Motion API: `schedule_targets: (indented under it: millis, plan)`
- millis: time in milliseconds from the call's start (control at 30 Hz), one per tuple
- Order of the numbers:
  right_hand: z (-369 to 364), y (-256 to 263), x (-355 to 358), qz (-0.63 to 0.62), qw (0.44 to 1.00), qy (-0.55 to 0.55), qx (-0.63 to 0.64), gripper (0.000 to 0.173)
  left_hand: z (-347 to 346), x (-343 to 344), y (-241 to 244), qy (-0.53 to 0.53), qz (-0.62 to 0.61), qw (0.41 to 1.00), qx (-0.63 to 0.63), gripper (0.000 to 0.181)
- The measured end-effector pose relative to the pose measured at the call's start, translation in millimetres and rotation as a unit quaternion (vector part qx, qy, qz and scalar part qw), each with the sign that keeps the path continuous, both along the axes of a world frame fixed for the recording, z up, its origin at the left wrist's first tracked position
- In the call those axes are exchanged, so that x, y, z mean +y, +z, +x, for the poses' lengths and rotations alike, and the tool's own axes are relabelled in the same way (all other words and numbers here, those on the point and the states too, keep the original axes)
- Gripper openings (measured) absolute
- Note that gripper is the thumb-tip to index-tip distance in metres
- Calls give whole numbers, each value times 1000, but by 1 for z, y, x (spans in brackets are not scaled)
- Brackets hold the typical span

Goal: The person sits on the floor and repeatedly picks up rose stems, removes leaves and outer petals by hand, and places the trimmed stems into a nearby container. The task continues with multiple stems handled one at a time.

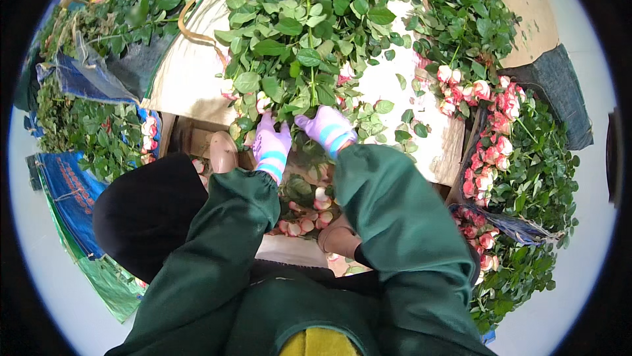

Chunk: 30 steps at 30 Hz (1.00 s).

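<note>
My left hand (271,145), in a lilac knitted glove with blue stripes at the cuff, is at the lower edge of a large heap of leafy rose stems (308,35). My right hand (327,129), gloved alike, lies just to its right at the same edge, beside a long green stem. Leaves cover the fingertips of both hands, so whether they grip anything cannot be made out. Pink-and-white rose heads (263,103) show among the leaves near my left hand. Fallen petals (306,225) lie below the hands, between my shoes.
A pale sheet (192,79) covers the work surface under the stems. Bunched roses with pink-and-white heads (493,153) stand along the right; more bundles (111,134) are at the left. A tan strap (190,15) curves over the sheet. A blue sack (69,188) lies lower left.
</note>
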State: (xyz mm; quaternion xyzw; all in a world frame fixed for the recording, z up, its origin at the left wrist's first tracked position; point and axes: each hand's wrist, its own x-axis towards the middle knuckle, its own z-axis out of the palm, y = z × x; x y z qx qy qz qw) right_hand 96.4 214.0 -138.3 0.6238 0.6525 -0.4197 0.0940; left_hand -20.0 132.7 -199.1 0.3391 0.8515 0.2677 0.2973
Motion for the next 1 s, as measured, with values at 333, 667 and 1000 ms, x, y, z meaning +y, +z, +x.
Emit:
schedule_targets:
  millis: [333, 667, 1000]
  plan:
    - [36, 9, 9, 2, 942, -129, 309, 55, 12, -7, 55, 52, 200, 952, -225, 30]
    - [48, 180, -25, 218, 862, 135, 437, 27, 9, -31, 196, -154, 120, 683, -704, 30]
    - [26, 193, -91, -20, 850, -187, 492, 22, 7, -87, 229, -223, 33, 677, -700, 40]
